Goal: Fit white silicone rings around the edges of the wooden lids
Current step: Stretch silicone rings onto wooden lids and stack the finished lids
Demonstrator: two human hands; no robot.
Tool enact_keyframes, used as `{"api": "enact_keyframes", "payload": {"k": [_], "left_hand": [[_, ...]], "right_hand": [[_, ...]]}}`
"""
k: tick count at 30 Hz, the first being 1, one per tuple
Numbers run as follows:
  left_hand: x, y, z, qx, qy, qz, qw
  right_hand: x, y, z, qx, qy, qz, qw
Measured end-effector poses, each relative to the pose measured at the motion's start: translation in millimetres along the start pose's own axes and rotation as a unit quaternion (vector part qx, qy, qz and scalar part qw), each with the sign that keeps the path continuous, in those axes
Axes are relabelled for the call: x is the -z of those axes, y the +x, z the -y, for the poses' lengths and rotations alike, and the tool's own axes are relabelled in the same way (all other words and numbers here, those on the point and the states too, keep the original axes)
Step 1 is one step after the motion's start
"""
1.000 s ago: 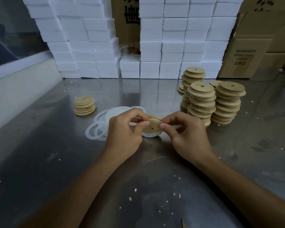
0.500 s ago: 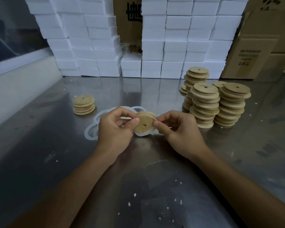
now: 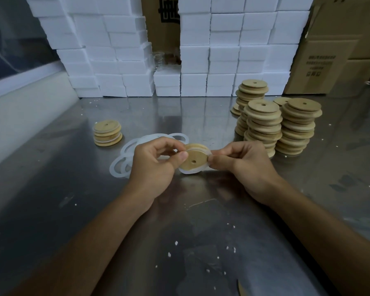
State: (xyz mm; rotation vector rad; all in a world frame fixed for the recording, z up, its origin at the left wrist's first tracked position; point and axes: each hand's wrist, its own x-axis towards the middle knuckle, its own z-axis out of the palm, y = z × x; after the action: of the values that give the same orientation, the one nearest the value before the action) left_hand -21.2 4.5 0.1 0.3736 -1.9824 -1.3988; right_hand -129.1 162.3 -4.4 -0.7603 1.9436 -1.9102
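The wooden lid (image 3: 193, 160) is pinched at nine by the left hand (image 3: 156, 165) and at three by the right hand (image 3: 247, 165), both grips closed, so the silicone ring (image 3: 189, 171) can be stretched on.

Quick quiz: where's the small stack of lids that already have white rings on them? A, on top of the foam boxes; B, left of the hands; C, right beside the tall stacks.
B: the small stack of ringed lids sits left of both hands, apart from the tall stacks.

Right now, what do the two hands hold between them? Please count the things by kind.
1 round wooden lid, in the grip of the left hand.
1 white silicone ring, pinched at the lid's edge by the right hand.
Total: 2.
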Motion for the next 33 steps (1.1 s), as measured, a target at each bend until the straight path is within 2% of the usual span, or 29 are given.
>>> {"api": "enact_keyframes", "payload": {"k": [4,7,11,16,19,22,25,29,33], "left_hand": [[1,0,-1,-0.019,0.012,0.002,1.0],[-1,-1,-2,-0.072,0.057,0.013,0.996],[-4,-4,-3,-0.161,0.094,0.033,0.982],[-5,-5,-1,-0.118,0.053,0.017,0.992],[-7,-7,-3,-0.117,0.047,0.034,0.991],[-8,-7,-3,-0.109,0.036,0.039,0.993],[-9,-7,-3,-0.083,0.005,0.021,0.996],[-8,-6,-1,-0.064,0.0,0.006,0.998],[-8,-5,-1,-0.069,0.039,0.023,0.997]], "right_hand": [[2,0,0,0.0,0.027,0.018,0.999],[-3,-2,-1,0.069,-0.053,-0.004,0.996],[-7,-9,0,0.192,-0.174,-0.016,0.966],[-8,-10,1,0.215,-0.201,-0.009,0.956],[-9,-10,2,0.24,-0.207,-0.009,0.949],[-10,-10,2,0.269,-0.219,-0.033,0.937],[-12,-9,1,0.268,-0.214,-0.046,0.938],[-9,-7,-1,0.217,-0.205,-0.02,0.954],[-7,-6,-3,0.178,-0.183,-0.008,0.967]]}}
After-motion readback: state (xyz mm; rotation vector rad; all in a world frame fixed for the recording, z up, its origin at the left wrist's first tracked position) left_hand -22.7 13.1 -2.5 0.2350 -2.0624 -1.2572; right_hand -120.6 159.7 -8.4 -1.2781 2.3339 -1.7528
